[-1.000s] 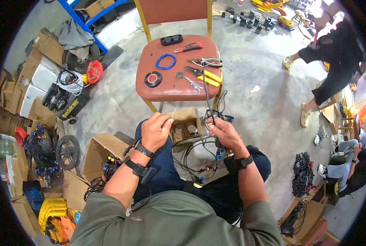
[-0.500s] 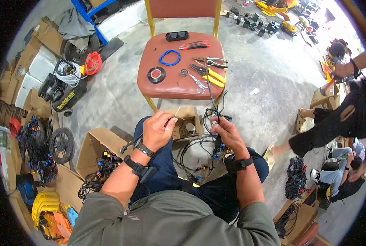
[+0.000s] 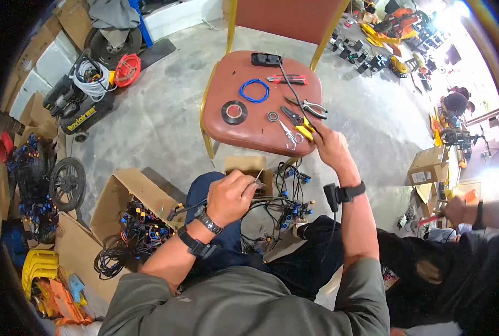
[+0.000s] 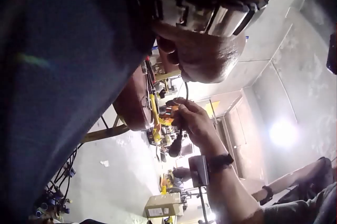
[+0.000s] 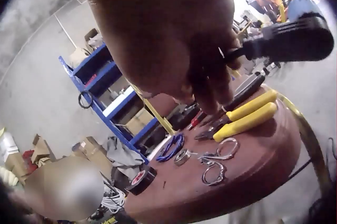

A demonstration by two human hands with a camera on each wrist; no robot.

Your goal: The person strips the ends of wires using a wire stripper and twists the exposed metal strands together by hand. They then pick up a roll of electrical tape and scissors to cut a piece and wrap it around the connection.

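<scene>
Now right hand [image 3: 330, 147] fingers grip smooth black plug [image 5: 295, 40]; left hand [image 3: 232, 197] pinches thin pale wire [image 3: 258, 176].

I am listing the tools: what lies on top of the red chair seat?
On the seat: black tape roll, blue wire coil, small ring, scissors, yellow-handled pliers, red-handled tool, black box. The right hand, gripping a black cable, covers the yellow handles' ends.
</scene>
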